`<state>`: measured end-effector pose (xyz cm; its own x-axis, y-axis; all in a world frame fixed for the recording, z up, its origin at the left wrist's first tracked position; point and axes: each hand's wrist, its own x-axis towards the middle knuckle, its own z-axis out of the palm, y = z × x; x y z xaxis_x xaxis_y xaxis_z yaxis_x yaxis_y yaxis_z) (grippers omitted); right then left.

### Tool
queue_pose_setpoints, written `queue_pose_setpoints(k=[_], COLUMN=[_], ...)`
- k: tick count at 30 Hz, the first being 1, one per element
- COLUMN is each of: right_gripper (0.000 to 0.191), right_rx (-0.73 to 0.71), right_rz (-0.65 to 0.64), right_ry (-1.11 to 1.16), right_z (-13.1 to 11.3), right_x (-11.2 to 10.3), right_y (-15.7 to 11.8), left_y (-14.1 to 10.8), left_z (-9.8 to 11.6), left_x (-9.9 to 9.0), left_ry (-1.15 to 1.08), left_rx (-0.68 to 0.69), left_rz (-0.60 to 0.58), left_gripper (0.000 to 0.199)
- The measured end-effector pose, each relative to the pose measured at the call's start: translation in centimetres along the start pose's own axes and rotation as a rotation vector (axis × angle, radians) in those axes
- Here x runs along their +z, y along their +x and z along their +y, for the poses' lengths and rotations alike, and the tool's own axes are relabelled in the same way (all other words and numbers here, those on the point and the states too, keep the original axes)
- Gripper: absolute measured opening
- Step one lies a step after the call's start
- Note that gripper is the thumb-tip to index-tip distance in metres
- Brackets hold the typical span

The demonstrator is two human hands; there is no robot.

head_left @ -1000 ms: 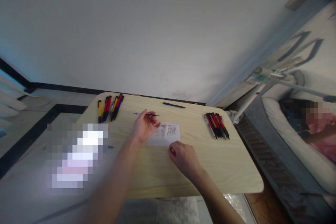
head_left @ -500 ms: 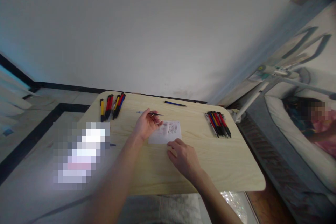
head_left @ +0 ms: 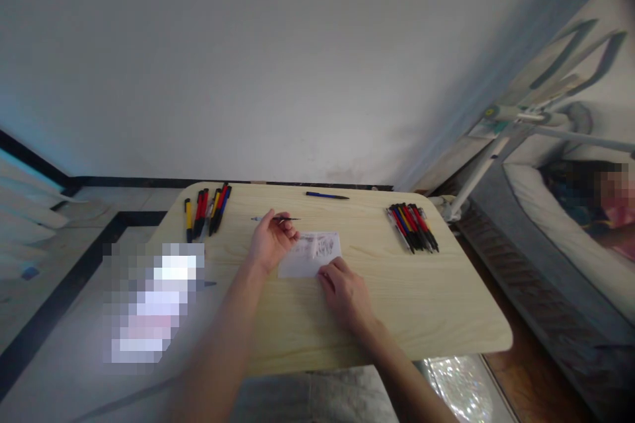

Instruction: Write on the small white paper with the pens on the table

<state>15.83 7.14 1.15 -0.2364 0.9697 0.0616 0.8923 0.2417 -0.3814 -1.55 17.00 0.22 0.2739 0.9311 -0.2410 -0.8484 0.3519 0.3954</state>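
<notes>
My left hand (head_left: 272,241) is curled around a slim pen (head_left: 292,219), which lies crosswise in the fingers. Its clear end sticks out to the left and its dark tip points right. Just below is a small white sheet of paper (head_left: 300,268), covered with dark scribbles in its upper part. My right hand (head_left: 347,291) rests at the sheet's lower right corner, fingers bent and closed on or against the edge. Whether the paper is pinched or only pressed down there cannot be made out.
On the wooden table (head_left: 421,310), several pens and markers (head_left: 208,211) lie at the back left. A bundle of several pens (head_left: 413,228) is at the right. One blue pen (head_left: 327,195) lies near the back edge. A person (head_left: 620,201) is at the far right.
The view has tilted and shifted slightly. My left hand still has the pen, and my right hand's fingers look more closed at the paper's corner.
</notes>
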Motion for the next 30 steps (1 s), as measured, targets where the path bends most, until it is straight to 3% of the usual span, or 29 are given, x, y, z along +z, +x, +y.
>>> queue_pose_setpoints(k=[4, 7, 15, 24, 30], right_gripper=[0.017, 0.014, 0.015, 0.013, 0.011], right_rx=[0.002, -0.047, -0.106, -0.233, -0.213], right_rz=[0.046, 0.011, 0.027, -0.132, -0.155], right_ry=[0.015, -0.009, 0.069, -0.063, -0.116], right_z=[0.6, 1.3, 2.9, 3.5, 3.8], right_x=[-0.6, -1.0, -1.3, -2.8, -2.8], right_y=[1.0, 1.4, 0.5, 4.6, 6.5], left_y=[0.0, 0.1, 0.4, 0.3, 0.4], left_z=[0.0, -0.2, -0.5, -0.6, -0.6], left_x=[-0.1, -0.2, -0.2, -0.2, -0.1], left_ry=[0.015, 0.017, 0.044, 0.076, 0.083], left_rx=[0.016, 0.019, 0.014, 0.019, 0.017], left_rz=[-0.016, -0.011, 0.015, 0.033, 0.054], left_gripper=[0.028, 0.029, 0.03, 0.029, 0.028])
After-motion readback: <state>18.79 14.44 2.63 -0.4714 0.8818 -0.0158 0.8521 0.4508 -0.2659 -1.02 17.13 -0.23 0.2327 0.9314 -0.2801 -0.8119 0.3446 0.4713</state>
